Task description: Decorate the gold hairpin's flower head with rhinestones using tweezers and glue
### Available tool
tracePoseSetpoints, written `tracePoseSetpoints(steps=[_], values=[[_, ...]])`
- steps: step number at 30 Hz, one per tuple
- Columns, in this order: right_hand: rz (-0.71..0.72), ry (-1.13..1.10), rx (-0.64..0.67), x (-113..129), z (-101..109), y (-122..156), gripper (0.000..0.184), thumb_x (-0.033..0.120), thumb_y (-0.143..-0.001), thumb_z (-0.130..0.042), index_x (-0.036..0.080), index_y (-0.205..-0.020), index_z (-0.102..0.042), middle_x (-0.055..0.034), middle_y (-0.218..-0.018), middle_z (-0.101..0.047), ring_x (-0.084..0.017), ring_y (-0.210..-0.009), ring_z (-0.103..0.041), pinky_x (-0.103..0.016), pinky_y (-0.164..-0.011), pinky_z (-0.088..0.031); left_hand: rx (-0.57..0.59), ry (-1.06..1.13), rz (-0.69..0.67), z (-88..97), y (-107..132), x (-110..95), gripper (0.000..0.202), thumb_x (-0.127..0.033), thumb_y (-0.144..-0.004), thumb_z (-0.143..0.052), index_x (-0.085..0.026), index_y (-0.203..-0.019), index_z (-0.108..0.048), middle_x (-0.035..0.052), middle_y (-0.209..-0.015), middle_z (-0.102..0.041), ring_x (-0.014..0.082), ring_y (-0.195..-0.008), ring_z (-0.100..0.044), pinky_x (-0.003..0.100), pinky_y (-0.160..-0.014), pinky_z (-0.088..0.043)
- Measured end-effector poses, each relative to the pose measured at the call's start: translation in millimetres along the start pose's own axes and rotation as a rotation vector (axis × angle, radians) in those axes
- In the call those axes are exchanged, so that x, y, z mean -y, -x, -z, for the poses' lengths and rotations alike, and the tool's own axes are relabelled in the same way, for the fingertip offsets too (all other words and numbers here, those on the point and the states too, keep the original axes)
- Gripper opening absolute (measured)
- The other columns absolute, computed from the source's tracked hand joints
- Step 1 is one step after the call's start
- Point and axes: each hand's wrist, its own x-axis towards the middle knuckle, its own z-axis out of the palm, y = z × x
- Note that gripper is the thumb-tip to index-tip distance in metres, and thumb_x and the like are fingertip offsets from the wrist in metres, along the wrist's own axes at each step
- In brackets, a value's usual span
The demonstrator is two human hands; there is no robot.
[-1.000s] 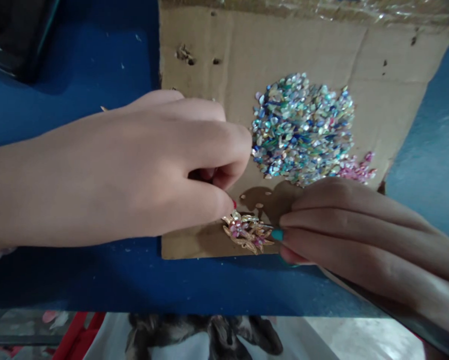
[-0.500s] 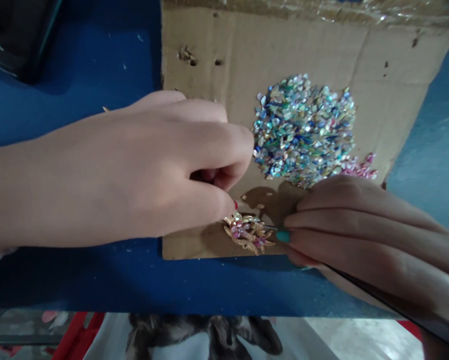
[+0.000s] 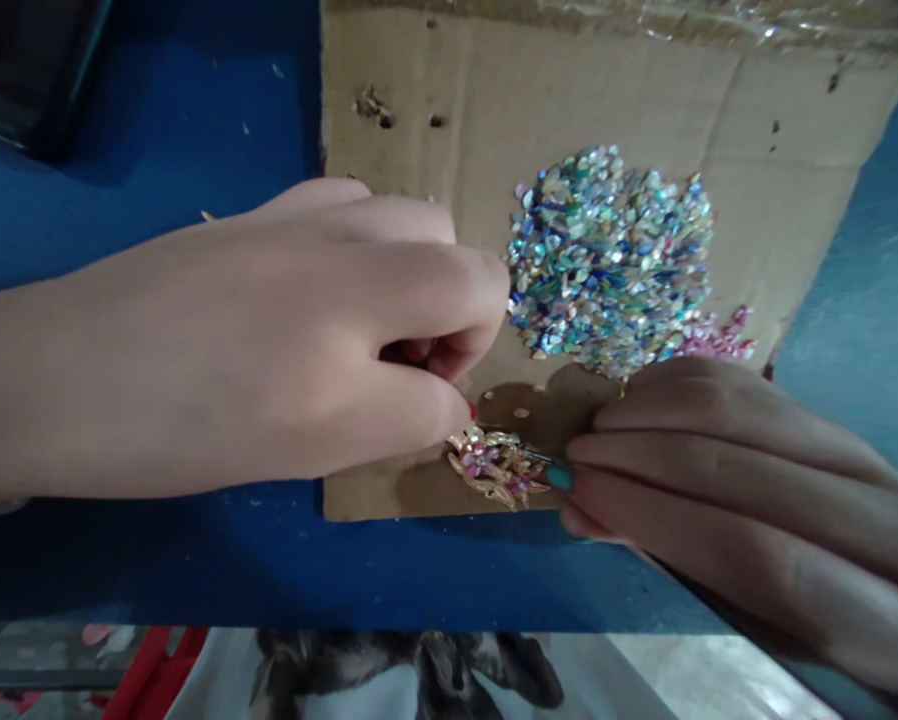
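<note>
A gold flower brooch point(image 3: 496, 468) with pink petals and leaf shapes lies near the front edge of the cardboard. My left hand point(image 3: 329, 330) reaches in from the left, its fingers curled and closed. Thumb and forefinger pinch the brooch at its upper left edge; the exact contact is hidden. From the right comes my right hand point(image 3: 719, 490), closed round tweezers point(image 3: 537, 455) whose thin metal tip touches the brooch's right side. Their dark shaft runs back under the hand, mostly covered. Beyond both hands sits a pile of shiny blue-green shell chips point(image 3: 610, 260).
Pink chips point(image 3: 719, 335) lie at the pile's lower right. A few loose chips point(image 3: 522, 413) are just beyond the brooch. Under it all is a cardboard sheet point(image 3: 389, 60) on a blue table point(image 3: 216, 560). A dark glossy object point(image 3: 33, 70) occupies the far left corner.
My right hand has shifted slightly left and the tweezers' tip sits a little further in on the brooch. My left hand and the brooch stay practically still.
</note>
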Motion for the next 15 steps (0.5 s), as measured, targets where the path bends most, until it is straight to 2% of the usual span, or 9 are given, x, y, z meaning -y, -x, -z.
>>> tracePoseSetpoints(steps=[1,3,5,10,11,15], values=[[0.130,-0.024,-0.094,-3,-2,0,0.037,0.031,-0.104,-0.033,0.030,-0.087,-0.066,-0.0034,-0.099,-0.064,-0.018,-0.091,-0.065,-0.040,-0.080,-0.054,0.004,-0.003,0.002,0.1,0,0,0.033,-0.065,-0.092,-0.048,-0.037,-0.086,-0.065,-0.0099,-0.090,-0.063,0.0183,-0.086,-0.057,0.037,-0.082,-0.041],[0.371,-0.026,-0.161,-11,-8,-2,0.035,0.024,-0.101,-0.039,0.027,-0.083,-0.068,-0.0058,-0.091,-0.061,-0.018,-0.084,-0.063,-0.040,-0.070,-0.051,0.011,-0.009,0.004,0.6,1,0,0.034,-0.064,-0.093,-0.047,-0.036,-0.084,-0.064,-0.0090,-0.090,-0.064,0.0197,-0.085,-0.057,0.039,-0.080,-0.042],[0.447,0.008,-0.176,-18,-13,-4,0.033,0.022,-0.099,-0.043,0.028,-0.079,-0.069,-0.0065,-0.089,-0.061,-0.018,-0.081,-0.062,-0.040,-0.069,-0.051,0.009,-0.011,0.008,1.0,1,0,0.037,-0.066,-0.092,-0.046,-0.036,-0.080,-0.063,-0.0078,-0.089,-0.065,0.0210,-0.083,-0.056,0.040,-0.076,-0.042],[0.470,0.045,-0.187,-20,-16,-6,0.025,0.022,-0.091,-0.060,0.030,-0.069,-0.067,-0.0052,-0.082,-0.062,-0.018,-0.077,-0.061,-0.040,-0.068,-0.053,0.020,-0.020,0.005,1.2,2,1,0.032,-0.063,-0.092,-0.050,-0.036,-0.083,-0.065,-0.0115,-0.092,-0.065,0.0187,-0.087,-0.057,0.036,-0.077,-0.038],[0.473,0.045,-0.188,-19,-16,-6,0.024,0.022,-0.090,-0.061,0.030,-0.068,-0.067,-0.0050,-0.081,-0.062,-0.018,-0.076,-0.060,-0.040,-0.067,-0.053,-0.023,-0.018,-0.007,1.0,2,1,0.032,-0.064,-0.091,-0.051,-0.036,-0.083,-0.064,-0.0121,-0.090,-0.065,0.0177,-0.085,-0.056,0.035,-0.076,-0.036],[0.466,0.048,-0.201,-17,-17,-6,0.023,0.023,-0.090,-0.061,0.030,-0.069,-0.066,-0.0053,-0.082,-0.062,-0.019,-0.076,-0.061,-0.039,-0.065,-0.054,-0.009,-0.007,-0.022,0.2,2,2,0.029,-0.062,-0.093,-0.051,-0.036,-0.085,-0.062,-0.0136,-0.090,-0.064,0.0168,-0.085,-0.056,0.035,-0.076,-0.033]])
